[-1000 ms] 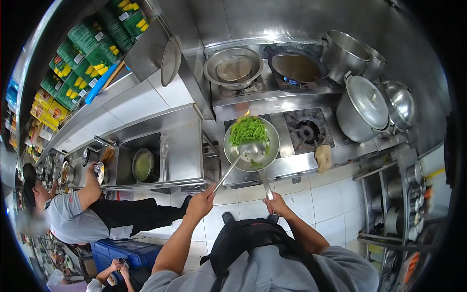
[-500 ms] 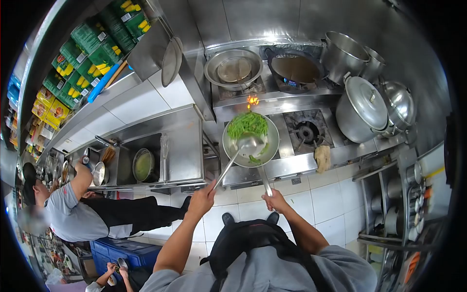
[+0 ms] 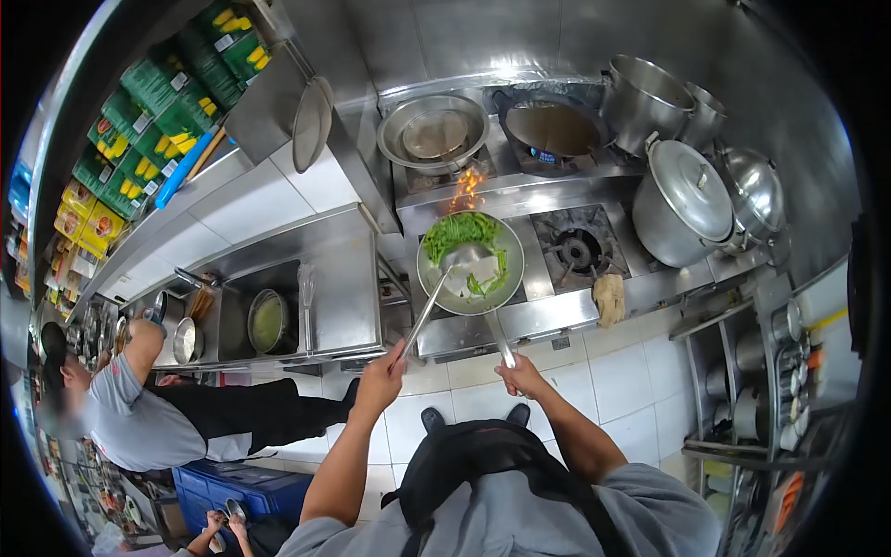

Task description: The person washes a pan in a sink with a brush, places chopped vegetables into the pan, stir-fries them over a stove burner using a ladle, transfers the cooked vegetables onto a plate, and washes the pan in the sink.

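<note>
Head view shows a round pan (image 3: 455,299) over the front left part of the stove (image 3: 557,314), its straight handle running back toward the person and slanting slightly to the right. The right hand (image 3: 522,376) is closed around that handle near its end. The left hand (image 3: 380,382) is wrapped round the shaft of a ladle (image 3: 430,309), whose long axis runs from the grip up and to the right, with its bowl inside the pan, against the green vegetables (image 3: 459,232). Most of these are heaped at the far left side, with a few strands nearer the handle. Flames (image 3: 467,188) rise just beyond the far rim. Whether the pan rests on the stove or is lifted, I cannot tell. To its right sits a bare burner (image 3: 577,251), with a cloth (image 3: 609,299) on the front edge
</note>
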{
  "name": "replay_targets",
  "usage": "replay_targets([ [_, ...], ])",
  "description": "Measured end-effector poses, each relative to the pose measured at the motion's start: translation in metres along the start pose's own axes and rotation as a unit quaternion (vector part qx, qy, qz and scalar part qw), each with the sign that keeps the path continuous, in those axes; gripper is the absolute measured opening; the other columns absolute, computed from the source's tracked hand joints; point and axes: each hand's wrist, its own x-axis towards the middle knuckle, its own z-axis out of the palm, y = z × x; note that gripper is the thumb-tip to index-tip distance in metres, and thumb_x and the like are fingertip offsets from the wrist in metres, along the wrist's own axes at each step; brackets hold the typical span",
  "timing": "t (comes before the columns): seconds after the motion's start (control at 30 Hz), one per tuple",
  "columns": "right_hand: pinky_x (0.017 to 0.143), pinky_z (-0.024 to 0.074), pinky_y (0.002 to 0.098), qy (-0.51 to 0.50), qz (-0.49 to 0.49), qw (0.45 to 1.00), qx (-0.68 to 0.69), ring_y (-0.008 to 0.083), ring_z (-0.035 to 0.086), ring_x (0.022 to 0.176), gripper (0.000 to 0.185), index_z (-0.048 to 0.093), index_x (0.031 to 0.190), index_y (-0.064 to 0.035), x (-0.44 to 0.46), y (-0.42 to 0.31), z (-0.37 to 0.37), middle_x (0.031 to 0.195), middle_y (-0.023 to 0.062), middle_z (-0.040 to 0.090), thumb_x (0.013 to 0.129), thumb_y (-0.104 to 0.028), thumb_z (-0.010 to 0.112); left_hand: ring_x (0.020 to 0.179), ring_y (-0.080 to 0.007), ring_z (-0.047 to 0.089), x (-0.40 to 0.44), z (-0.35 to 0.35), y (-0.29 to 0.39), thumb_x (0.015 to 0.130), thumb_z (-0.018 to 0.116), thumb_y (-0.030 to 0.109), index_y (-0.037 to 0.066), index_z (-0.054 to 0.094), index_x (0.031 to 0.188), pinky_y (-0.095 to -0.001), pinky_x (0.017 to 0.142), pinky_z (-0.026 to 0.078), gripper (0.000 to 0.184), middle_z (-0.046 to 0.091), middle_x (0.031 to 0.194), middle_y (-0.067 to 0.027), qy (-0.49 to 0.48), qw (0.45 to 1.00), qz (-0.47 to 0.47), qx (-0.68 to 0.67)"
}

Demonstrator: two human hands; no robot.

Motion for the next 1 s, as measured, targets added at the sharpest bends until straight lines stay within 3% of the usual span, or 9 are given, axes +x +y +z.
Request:
replay_targets([
  [0.13, 0.037, 0.0396, 0.0308, 0.012, 0.028, 0.999, -0.012, 0.0143, 0.048, 0.039, 0.021, 0.049, 0.087, -0.0068, 0.019, -0.007, 0.003, 0.054, 0.0016, 0.047, 0.093, -0.019, 0.066, 0.102, -0.0376, 0.069, -0.012, 0.002, -0.010, 0.096, 0.060, 0.017, 0.013, 0.061, 0.135, -0.0396, 0.084, 0.054, 0.040, 0.069, 0.114, -0.0233, -0.001, 0.997, -0.064, -0.039],
  [0.3, 0.040, 0.0404, 0.0315, 0.014, 0.082, 0.995, 0.045, 0.0147, 0.048, 0.044, 0.022, 0.051, 0.091, -0.0076, 0.037, -0.015, 0.012, 0.060, 0.0014, 0.048, 0.096, -0.025, 0.063, 0.104, -0.0409, 0.067, 0.031, 0.081, -0.015, 0.098, 0.057, 0.022, 0.011, 0.059, 0.137, -0.0422, 0.091, 0.053, 0.041, 0.067, 0.115, -0.0268, 0.061, 0.998, 0.003, -0.031],
  [0.4, 0.044, 0.0411, 0.0318, 0.017, 0.137, 0.982, 0.129, 0.0152, 0.047, 0.049, 0.024, 0.052, 0.099, -0.0083, 0.033, -0.026, 0.009, 0.064, 0.0020, 0.048, 0.101, -0.032, 0.057, 0.104, -0.0439, 0.066, 0.024, 0.086, -0.009, 0.098, 0.054, 0.025, 0.013, 0.056, 0.140, -0.0476, 0.092, 0.053, 0.043, 0.067, 0.114, -0.0269, -0.047, 0.997, -0.041, 0.038],
  [0.47, 0.046, 0.0413, 0.0317, 0.013, 0.137, 0.979, 0.149, 0.0153, 0.047, 0.051, 0.026, 0.052, 0.102, -0.0087, 0.028, -0.031, 0.004, 0.065, 0.0024, 0.049, 0.102, -0.035, 0.054, 0.101, -0.0458, 0.065, 0.011, 0.063, -0.047, 0.098, 0.052, 0.025, 0.014, 0.054, 0.141, -0.0527, 0.087, 0.052, 0.045, 0.067, 0.110, -0.0274, -0.066, 0.989, 0.093, 0.090],
  [0.53, 0.047, 0.0415, 0.0316, 0.010, 0.142, 0.974, 0.176, 0.0154, 0.047, 0.052, 0.029, 0.052, 0.105, -0.0091, 0.022, -0.026, 0.001, 0.067, 0.0028, 0.050, 0.104, -0.038, 0.051, 0.101, -0.0455, 0.065, 0.018, 0.051, -0.050, 0.097, 0.054, 0.024, 0.016, 0.056, 0.139, -0.0528, 0.087, 0.051, 0.043, 0.067, 0.108, -0.0270, -0.091, 0.989, 0.059, 0.100],
  [0.6, 0.046, 0.0402, 0.0311, -0.011, 0.127, 0.982, 0.141, 0.0150, 0.047, 0.053, 0.030, 0.052, 0.107, -0.0095, 0.024, -0.024, -0.001, 0.067, 0.0024, 0.050, 0.106, -0.039, 0.047, 0.101, -0.0453, 0.064, 0.041, 0.060, -0.050, 0.097, 0.054, 0.025, 0.014, 0.057, 0.138, -0.0520, 0.087, 0.051, 0.043, 0.067, 0.110, -0.0269, -0.024, 0.997, -0.008, 0.075],
  [0.63, 0.045, 0.0389, 0.0304, 0.000, 0.133, 0.983, 0.128, 0.0145, 0.047, 0.053, 0.031, 0.052, 0.109, -0.0089, 0.024, -0.027, 0.001, 0.068, 0.0025, 0.050, 0.105, -0.040, 0.049, 0.100, -0.0459, 0.064, 0.058, 0.097, -0.083, 0.096, 0.055, 0.025, 0.013, 0.058, 0.137, -0.0514, 0.087, 0.051, 0.043, 0.066, 0.112, -0.0272, 0.045, 0.997, 0.055, -0.014],
  [0.83, 0.045, 0.0367, 0.0291, 0.028, 0.121, 0.989, 0.078, 0.0132, 0.044, 0.051, 0.034, 0.051, 0.110, -0.0078, 0.027, -0.029, -0.007, 0.067, 0.0016, 0.046, 0.104, -0.041, 0.051, 0.104, -0.0459, 0.064, 0.021, 0.022, 0.000, 0.096, 0.055, 0.025, 0.013, 0.058, 0.137, -0.0500, 0.090, 0.052, 0.043, 0.066, 0.116, -0.0251, -0.096, 0.993, 0.032, 0.066],
  [1.0, 0.044, 0.0357, 0.0290, 0.017, 0.131, 0.989, 0.065, 0.0125, 0.042, 0.051, 0.033, 0.050, 0.108, -0.0077, 0.024, -0.033, -0.008, 0.067, 0.0005, 0.043, 0.104, -0.040, 0.050, 0.105, -0.0459, 0.063, 0.034, 0.012, -0.034, 0.097, 0.054, 0.022, 0.010, 0.059, 0.135, -0.0482, 0.091, 0.052, 0.041, 0.066, 0.115, -0.0266, -0.115, 0.989, 0.012, 0.092],
])
